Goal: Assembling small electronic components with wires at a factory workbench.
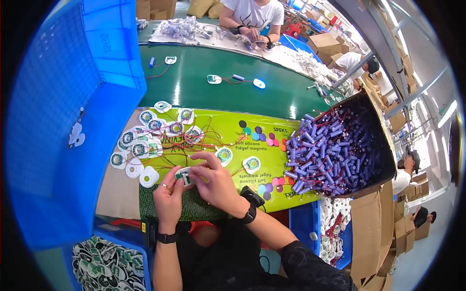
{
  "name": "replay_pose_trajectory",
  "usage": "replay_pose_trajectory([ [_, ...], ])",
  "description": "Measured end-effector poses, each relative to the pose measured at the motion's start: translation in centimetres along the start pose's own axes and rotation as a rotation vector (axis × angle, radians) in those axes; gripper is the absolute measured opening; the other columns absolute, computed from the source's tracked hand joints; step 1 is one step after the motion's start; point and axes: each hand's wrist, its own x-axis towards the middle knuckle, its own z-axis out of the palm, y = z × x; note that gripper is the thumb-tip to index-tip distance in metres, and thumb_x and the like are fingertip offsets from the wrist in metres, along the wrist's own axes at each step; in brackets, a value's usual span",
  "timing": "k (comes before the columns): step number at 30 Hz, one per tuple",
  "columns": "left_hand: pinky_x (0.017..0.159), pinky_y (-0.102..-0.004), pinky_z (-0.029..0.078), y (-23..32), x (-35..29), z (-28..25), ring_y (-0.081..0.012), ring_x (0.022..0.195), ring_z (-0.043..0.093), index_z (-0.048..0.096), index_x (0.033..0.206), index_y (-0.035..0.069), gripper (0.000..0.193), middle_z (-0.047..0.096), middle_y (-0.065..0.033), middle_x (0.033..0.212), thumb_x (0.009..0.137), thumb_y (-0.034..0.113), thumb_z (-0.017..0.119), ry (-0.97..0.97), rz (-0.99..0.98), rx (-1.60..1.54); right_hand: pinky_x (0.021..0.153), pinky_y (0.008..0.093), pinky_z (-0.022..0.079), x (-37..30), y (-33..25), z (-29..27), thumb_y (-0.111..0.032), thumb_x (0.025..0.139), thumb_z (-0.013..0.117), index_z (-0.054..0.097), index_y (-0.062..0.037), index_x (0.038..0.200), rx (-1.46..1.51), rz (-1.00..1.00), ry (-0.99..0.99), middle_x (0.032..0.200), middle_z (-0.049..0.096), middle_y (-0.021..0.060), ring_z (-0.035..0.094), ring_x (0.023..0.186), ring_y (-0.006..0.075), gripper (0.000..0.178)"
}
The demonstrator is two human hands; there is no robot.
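Between my two hands is a small white disc-shaped casing with a green circuit board (pixel 183 177). My left hand (pixel 169 196) pinches its left edge between thumb and fingers. My right hand (pixel 216 184) meets it from the right, thumb and index finger closed at its edge, other fingers raised. Just beyond lies a loose pile of similar white discs with green boards (pixel 141 149), their thin red wires spreading to the right. Single wired discs (pixel 251 165) rest to the right of my hands. Whatever small part my right fingertips may pinch is hidden.
At right a tilted dark box (pixel 383 160) holds many purple cylindrical batteries (pixel 330 145). A tall blue bin (pixel 114 121) stands at left. Past the printed yellow-green mat (pixel 276 167) runs a green conveyor (pixel 194 97) carrying wired parts; across it a person (pixel 252 24) works.
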Motion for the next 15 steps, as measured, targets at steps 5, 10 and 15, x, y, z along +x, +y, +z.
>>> replay_pose_trajectory([
  [5,0.089,-0.0367,0.062,0.38,0.26,-0.24,-0.0191,0.109,0.066,0.053,0.140,-0.006,0.037,0.065,-0.0164,0.127,0.103,-0.001,0.054,-0.035,0.006,0.030,0.075,0.0373,0.058,-0.13,0.36,0.13,0.003,0.085,0.071,0.071,0.0023,0.095,0.045,0.009,-0.004,0.124,0.062,0.0137,0.071,0.089,0.0264,0.010],
  [10,0.088,-0.0359,0.062,0.57,0.32,0.21,-0.0186,0.108,0.067,0.052,0.140,-0.006,0.037,0.066,-0.0169,0.126,0.104,0.002,0.054,-0.043,-0.017,0.022,0.076,0.0366,0.058,0.09,0.45,-0.39,0.004,0.085,0.071,0.070,0.0031,0.098,0.063,0.024,-0.010,0.124,0.061,0.0144,0.071,0.091,0.0261,0.013],
  [15,0.087,-0.0352,0.062,0.84,0.41,0.58,-0.0196,0.106,0.068,0.055,0.137,-0.004,0.033,0.067,-0.0164,0.123,0.105,0.003,0.053,-0.014,0.043,-0.046,0.079,0.0359,0.057,-0.04,0.01,-0.64,0.003,0.086,0.070,0.070,0.0026,0.098,0.154,0.057,0.021,0.127,0.059,0.0144,0.071,0.095,0.0263,0.013],
])
